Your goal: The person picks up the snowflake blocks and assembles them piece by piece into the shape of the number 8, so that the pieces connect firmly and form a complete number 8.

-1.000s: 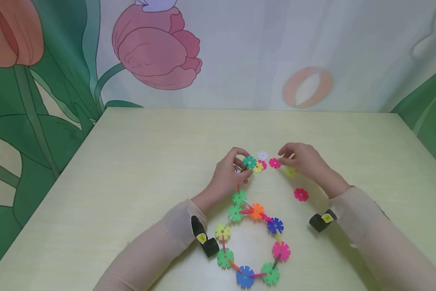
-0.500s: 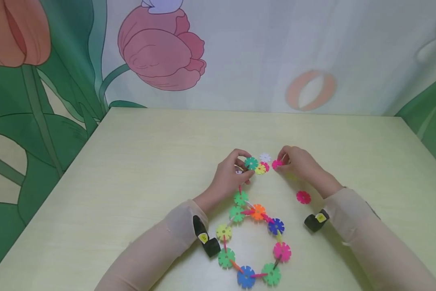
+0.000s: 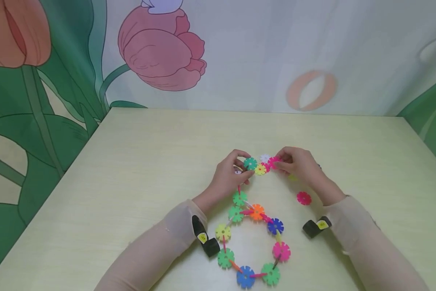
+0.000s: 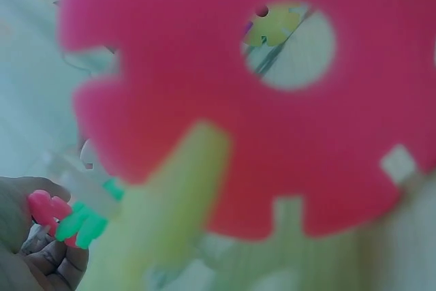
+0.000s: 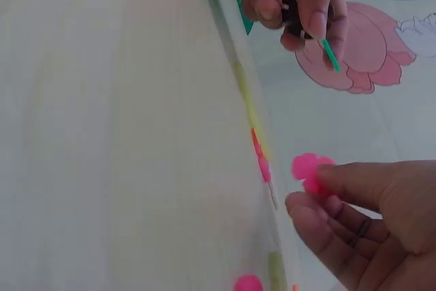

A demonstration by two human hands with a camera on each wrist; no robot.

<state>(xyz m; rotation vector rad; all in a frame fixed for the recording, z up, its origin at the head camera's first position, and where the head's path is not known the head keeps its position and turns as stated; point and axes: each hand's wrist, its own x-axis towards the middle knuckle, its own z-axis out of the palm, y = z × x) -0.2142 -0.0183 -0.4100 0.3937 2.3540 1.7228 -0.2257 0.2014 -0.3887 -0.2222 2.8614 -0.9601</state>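
In the head view my left hand (image 3: 225, 171) holds a teal notched plastic disc (image 3: 250, 163) at the upper end of a linked chain. The right wrist view shows the left fingers pinching a dark disc (image 5: 294, 15) with a white and a green one seen edge-on. My right hand (image 3: 301, 163) pinches a loose pink disc (image 3: 273, 162) between thumb and forefinger, a short way right of the teal one. From the left hand the chain runs down to a closed ring of discs, including an orange disc (image 3: 257, 212) and a blue disc (image 3: 245, 277).
Beyond the hands lie a white disc (image 3: 264, 158) and a yellow disc (image 3: 260, 169) on the pale table (image 3: 159, 161). Another pink disc (image 3: 304, 198) lies below the right wrist. A flower-painted wall (image 3: 240, 60) stands behind the table's far edge.
My right hand has taken hold of the pink disc from the table and brought it slightly left, nearer the left hand. The left hand keeps its hold on the chain.
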